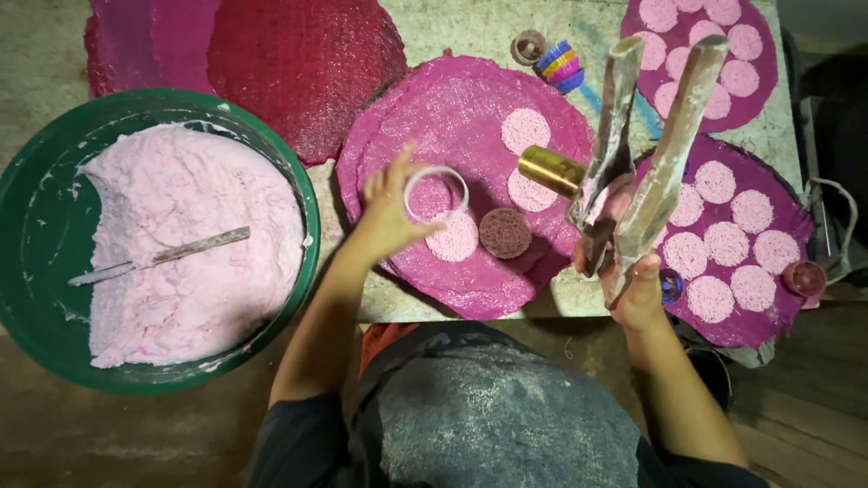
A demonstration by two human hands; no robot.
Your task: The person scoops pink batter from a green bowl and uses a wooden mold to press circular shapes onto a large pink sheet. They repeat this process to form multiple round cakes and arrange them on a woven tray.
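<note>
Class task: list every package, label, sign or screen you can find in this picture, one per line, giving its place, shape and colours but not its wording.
None in view: no package, label, sign or screen.
Nearest to packaging: stack of cups, top middle of the table; small, round, fluted, blue, purple, yellow and pink.

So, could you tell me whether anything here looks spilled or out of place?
Nothing looks spilled. The one oddity is a brown disc lying on the magenta mat among pale pink discs, beside the left hand.
</note>
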